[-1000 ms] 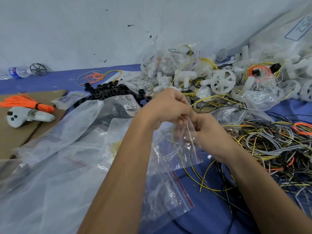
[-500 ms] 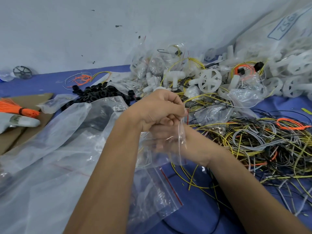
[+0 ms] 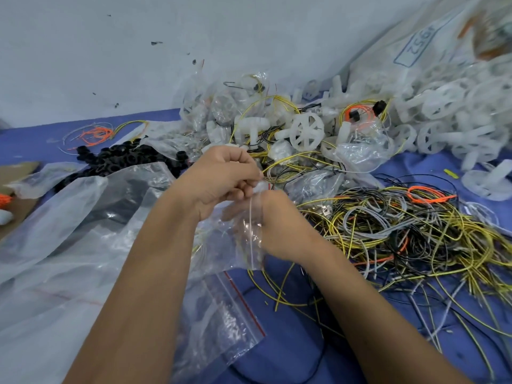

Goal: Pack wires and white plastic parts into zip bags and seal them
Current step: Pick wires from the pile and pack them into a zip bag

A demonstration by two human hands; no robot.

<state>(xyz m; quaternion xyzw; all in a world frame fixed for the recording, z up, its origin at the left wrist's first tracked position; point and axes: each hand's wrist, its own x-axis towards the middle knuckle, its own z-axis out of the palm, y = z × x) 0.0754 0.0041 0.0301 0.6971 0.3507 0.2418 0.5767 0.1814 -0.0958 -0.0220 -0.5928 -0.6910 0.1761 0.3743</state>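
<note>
My left hand (image 3: 221, 178) and my right hand (image 3: 277, 225) meet at the centre, both pinching the top of a small clear zip bag (image 3: 246, 239) that hangs between them. Thin wires show faintly inside it. To the right lies a tangled heap of yellow, grey, black and orange wires (image 3: 401, 231). Behind my hands sits a pile of white plastic parts (image 3: 307, 131), among them a spoked wheel and a T-shaped piece, mixed with filled bags. An empty zip bag with a red strip (image 3: 227, 314) lies flat under my forearms.
Large clear plastic sheets (image 3: 69, 245) cover the left side. Black rings (image 3: 124, 159) are heaped at the back left. A big sack of white wheels (image 3: 457, 106) leans at the right. Brown cardboard (image 3: 16, 173) sits at the left edge. A blue cloth (image 3: 304, 342) covers the surface.
The view has swung to the right, sliding the orange tassel and white controller out at the left. My hands stay together on the small bag, which now hangs lower over my right hand.
</note>
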